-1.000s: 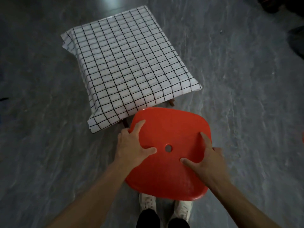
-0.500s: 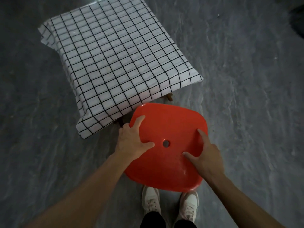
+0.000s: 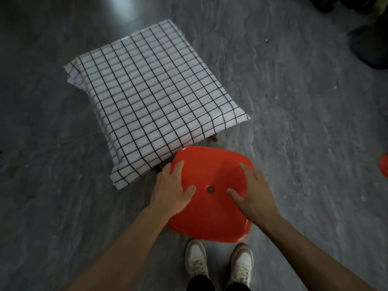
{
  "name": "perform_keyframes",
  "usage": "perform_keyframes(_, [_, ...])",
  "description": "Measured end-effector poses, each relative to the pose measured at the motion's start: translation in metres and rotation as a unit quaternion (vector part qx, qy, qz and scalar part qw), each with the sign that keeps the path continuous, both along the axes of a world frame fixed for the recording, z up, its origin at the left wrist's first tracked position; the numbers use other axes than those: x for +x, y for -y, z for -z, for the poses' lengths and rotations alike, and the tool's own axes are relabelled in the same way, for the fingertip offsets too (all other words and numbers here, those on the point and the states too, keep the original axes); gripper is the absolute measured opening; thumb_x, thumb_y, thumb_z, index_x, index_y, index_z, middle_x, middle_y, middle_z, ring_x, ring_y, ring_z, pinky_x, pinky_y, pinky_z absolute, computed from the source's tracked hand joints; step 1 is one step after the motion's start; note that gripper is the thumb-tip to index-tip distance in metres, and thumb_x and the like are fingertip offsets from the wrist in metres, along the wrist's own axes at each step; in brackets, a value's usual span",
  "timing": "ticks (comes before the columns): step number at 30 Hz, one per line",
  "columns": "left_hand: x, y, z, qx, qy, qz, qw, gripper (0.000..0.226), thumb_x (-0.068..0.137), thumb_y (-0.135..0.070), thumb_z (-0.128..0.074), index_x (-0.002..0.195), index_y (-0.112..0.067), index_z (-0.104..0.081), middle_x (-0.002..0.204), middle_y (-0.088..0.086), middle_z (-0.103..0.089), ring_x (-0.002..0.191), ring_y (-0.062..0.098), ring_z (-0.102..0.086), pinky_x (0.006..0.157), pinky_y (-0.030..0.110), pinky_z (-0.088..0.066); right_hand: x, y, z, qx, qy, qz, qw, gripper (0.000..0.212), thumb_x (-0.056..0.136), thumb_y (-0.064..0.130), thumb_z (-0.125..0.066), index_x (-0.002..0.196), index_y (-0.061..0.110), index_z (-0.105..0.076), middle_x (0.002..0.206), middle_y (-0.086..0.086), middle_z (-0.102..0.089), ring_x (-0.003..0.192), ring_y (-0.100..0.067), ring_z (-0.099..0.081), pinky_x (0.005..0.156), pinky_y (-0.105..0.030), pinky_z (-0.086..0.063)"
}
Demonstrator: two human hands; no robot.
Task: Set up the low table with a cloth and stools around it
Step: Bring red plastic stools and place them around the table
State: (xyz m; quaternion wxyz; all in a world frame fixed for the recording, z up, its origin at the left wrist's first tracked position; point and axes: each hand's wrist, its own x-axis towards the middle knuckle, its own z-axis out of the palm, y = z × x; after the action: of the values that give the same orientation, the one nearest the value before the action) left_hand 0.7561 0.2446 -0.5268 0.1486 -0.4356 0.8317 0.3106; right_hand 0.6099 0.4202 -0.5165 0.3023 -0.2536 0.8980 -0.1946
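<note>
Stool point(image 3: 212, 192), red, stands on the floor point(image 3: 315, 143) just at the near edge of the cloth-covered low table point(image 3: 155, 91); left hand point(image 3: 171, 190) and right hand point(image 3: 254, 196) lie flat, fingers spread, on its seat, gripping nothing; the table lies ahead and leftward, both hands equally near.

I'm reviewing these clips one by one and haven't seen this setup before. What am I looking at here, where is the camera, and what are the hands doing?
There is no machine: a person wears a camera on the head, looking down at their own arms and shoes. On the grey floor stands a low table, almost wholly covered by a white cloth with a black grid. Just in front of it is a red stool. The left hand and the right hand rest on its seat, fingers spread across the sides. Another red object peeks in at the right edge.
</note>
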Motion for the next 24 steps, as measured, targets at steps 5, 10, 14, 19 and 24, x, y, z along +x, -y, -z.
perform_keyframes(5, [0.005,0.009,-0.094,-0.043,-0.050,0.012,0.998,0.073,0.087,-0.058,-0.057,0.148,-0.030,-0.027,0.147,0.001,-0.036,0.136,0.023,-0.033,0.109,0.049,-0.038,0.000,0.020,-0.094,0.004,-0.036,-0.073,0.997,0.078,0.085,0.051,-0.064,0.150,0.026,-0.028,0.149,-0.007,-0.036,0.134,-0.027,-0.037,0.110,-0.045,-0.037])
perform_keyframes(10, [0.011,-0.005,-0.188,-0.050,-0.076,0.028,0.995,0.069,0.089,-0.060,-0.051,0.148,-0.034,-0.025,0.154,0.001,-0.028,0.143,0.022,-0.025,0.112,0.045,-0.031,0.029,0.028,-0.183,0.020,-0.017,-0.115,0.993,0.081,0.086,0.055,-0.061,0.152,0.027,-0.024,0.154,-0.006,-0.031,0.140,-0.026,-0.031,0.113,-0.046,-0.033])
perform_keyframes(14, [0.018,-0.005,-0.250,-0.051,-0.129,-0.005,0.990,0.063,0.090,-0.056,-0.052,0.145,-0.030,-0.034,0.151,0.000,-0.034,0.140,0.020,-0.028,0.112,0.043,-0.034,0.045,0.027,-0.246,-0.020,-0.025,-0.110,0.993,0.075,0.084,0.050,-0.066,0.147,0.027,-0.033,0.145,-0.006,-0.041,0.130,-0.026,-0.042,0.108,-0.043,-0.038])
perform_keyframes(19, [0.034,-0.025,-0.311,-0.039,-0.158,-0.011,0.987,0.058,0.093,-0.055,-0.048,0.142,-0.027,-0.040,0.146,-0.002,-0.041,0.135,0.019,-0.035,0.109,0.045,-0.038,0.053,0.010,-0.309,-0.013,-0.049,-0.128,0.990,0.072,0.089,0.046,-0.063,0.149,0.023,-0.032,0.148,-0.009,-0.039,0.131,-0.025,-0.043,0.107,-0.034,-0.037])
perform_keyframes(24, [0.036,-0.045,-0.338,-0.038,-0.182,0.021,0.982,0.063,0.093,-0.057,-0.045,0.148,-0.028,-0.031,0.155,-0.002,-0.029,0.139,0.020,-0.032,0.112,0.044,-0.036,0.057,-0.013,-0.348,0.004,-0.074,-0.100,0.992,0.073,0.089,0.046,-0.064,0.150,0.021,-0.032,0.149,-0.011,-0.036,0.137,-0.028,-0.036,0.112,-0.040,-0.034])
